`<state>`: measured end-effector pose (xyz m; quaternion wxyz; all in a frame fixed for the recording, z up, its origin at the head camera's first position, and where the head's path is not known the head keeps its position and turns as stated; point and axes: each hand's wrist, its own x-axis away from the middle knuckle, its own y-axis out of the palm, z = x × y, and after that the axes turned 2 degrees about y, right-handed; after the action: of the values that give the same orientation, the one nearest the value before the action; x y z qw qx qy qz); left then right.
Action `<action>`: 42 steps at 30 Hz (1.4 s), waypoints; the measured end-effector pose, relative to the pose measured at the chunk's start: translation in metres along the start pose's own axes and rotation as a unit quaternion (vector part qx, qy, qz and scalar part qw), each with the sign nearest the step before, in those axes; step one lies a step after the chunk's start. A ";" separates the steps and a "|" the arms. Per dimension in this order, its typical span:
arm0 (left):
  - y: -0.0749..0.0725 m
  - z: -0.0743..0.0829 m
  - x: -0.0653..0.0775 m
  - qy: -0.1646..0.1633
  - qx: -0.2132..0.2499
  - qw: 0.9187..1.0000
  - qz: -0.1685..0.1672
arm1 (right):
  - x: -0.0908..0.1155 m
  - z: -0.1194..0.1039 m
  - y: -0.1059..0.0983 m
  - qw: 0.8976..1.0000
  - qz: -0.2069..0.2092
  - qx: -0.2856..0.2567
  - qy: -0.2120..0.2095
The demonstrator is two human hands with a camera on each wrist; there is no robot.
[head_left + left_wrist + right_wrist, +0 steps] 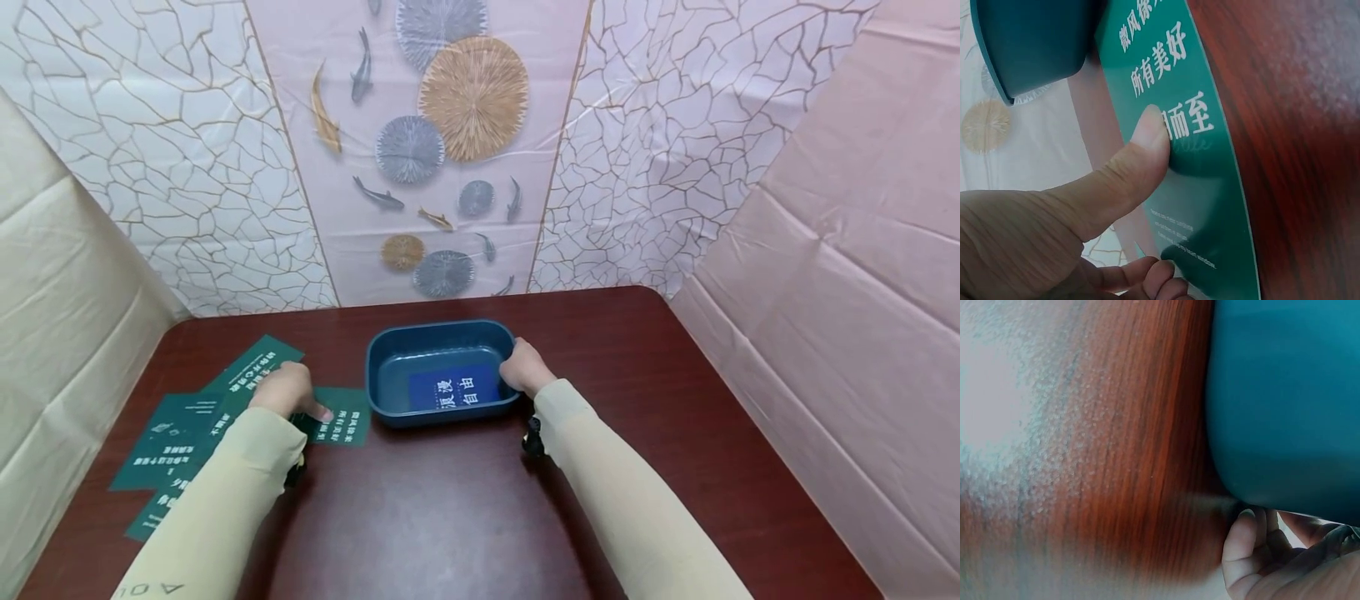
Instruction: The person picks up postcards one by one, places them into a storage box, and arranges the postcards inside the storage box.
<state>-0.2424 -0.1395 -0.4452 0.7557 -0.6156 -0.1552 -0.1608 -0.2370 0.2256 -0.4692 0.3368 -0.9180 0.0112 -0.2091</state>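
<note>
1. The tray (435,337) is a smooth, glossy teal-blue rectangle with rounded corners and raised walls, set toward the far side of the surface (420,508), which is reddish-brown, wood-grained and shiny.
2. Inside lies a flat blue card (453,388) with white characters.
3. The right hand (527,367) grips the tray's right end, fingers curled at the wall; the blue card lies to its left.
4. A thin, smooth green card (347,417) with white print lies just beside the tray's left end.
5. The left hand (288,390) rests its nearly straight thumb on that card, other fingers bent near its edge; whether they pinch it I cannot tell. Most of the card extends right of this hand.
6. Flat, overlapping green sheets (168,433) spread left of and partly beneath the left hand.
</note>
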 end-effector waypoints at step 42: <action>0.004 -0.016 -0.006 0.008 0.113 0.993 0.025 | 0.001 -0.002 -0.003 1.000 -0.005 0.009 0.005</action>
<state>-0.2454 -0.1544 -0.4541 0.8254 -0.5286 -0.1513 -0.1282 -0.2371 0.2262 -0.4656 0.3436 -0.9140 0.0064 -0.2156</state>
